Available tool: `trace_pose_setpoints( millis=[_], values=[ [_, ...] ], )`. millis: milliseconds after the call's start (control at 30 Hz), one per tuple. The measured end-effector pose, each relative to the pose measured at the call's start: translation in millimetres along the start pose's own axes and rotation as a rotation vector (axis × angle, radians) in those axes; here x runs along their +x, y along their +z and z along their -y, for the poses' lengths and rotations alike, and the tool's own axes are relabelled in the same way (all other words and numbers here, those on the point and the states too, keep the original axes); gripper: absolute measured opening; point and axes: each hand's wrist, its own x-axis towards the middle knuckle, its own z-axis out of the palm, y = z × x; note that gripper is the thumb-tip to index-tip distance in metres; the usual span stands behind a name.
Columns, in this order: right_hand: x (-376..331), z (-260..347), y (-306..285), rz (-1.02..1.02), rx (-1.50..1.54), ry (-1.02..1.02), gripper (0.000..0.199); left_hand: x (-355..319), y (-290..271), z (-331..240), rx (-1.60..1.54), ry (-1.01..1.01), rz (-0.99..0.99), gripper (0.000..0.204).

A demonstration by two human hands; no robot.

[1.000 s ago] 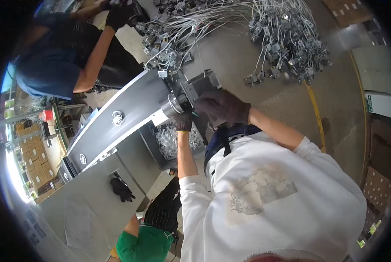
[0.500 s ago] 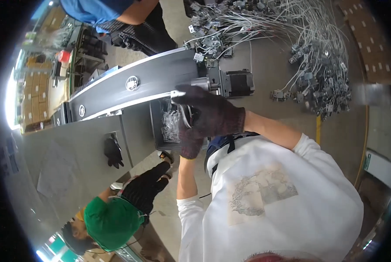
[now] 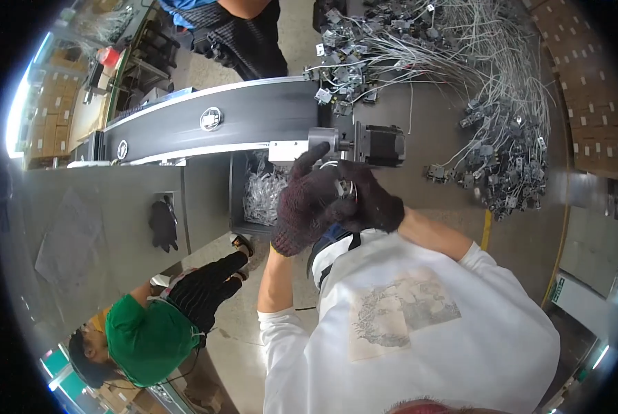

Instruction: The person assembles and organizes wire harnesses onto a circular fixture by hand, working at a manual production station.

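Note:
Both my hands wear dark knitted gloves and meet in front of my chest. My left hand (image 3: 296, 210) and my right hand (image 3: 372, 202) close together around a small silvery metal part (image 3: 341, 187) with a thin wire loop. One left finger points up toward the end of the grey conveyor belt (image 3: 253, 114). A black motor (image 3: 380, 144) sits on the belt's end, just above my hands. Most of the part is hidden by the gloves.
A large heap of wired metal parts (image 3: 488, 103) covers the table at right. A bin of clear plastic pieces (image 3: 262, 194) hangs under the belt. A loose black glove (image 3: 162, 224) lies on the grey surface. A person in green (image 3: 150, 338) crouches lower left; another stands beyond the belt (image 3: 240, 27).
My hands have drawn back from the belt's end toward my chest and closed together around the small part. The view has swung, showing the crouching person more fully.

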Motion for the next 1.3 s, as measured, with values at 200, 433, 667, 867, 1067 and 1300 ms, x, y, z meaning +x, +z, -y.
trace_pose_setpoints(
  millis=[200, 433, 667, 867, 1067, 1300],
  values=[
    [-25.0, 7.8, -18.4, -0.194, -0.46, -0.285, 0.062, 10.9, 33.5, -3.2, -0.383, -0.308, 0.018, 0.052],
    [-79.5, 29.6, -59.6, -0.315, -0.398, -0.066, 0.077, 56.8, 1.1, 104.3, 0.099, -0.125, -0.18, 0.042],
    [-138.9, -1.6, -133.3, -0.703, -0.635, -0.126, 0.053, 55.9, 0.0, 299.7, 0.865, -0.166, 0.244, 0.043],
    [-157.6, -34.0, -181.0, -1.205, -1.221, -0.354, 0.043, 64.1, -0.9, 290.6, 0.948, -0.207, 0.175, 0.055],
    [-122.9, -12.4, -169.1, -1.234, -1.85, -0.321, 0.046, 74.8, -29.8, 224.6, 0.705, 0.156, -0.157, 0.034],
    [-119.9, 10.8, -173.9, -0.976, -1.798, -0.15, 0.035, 55.3, 10.4, 27.4, 0.062, 0.055, -0.274, 0.019]
  ],
)
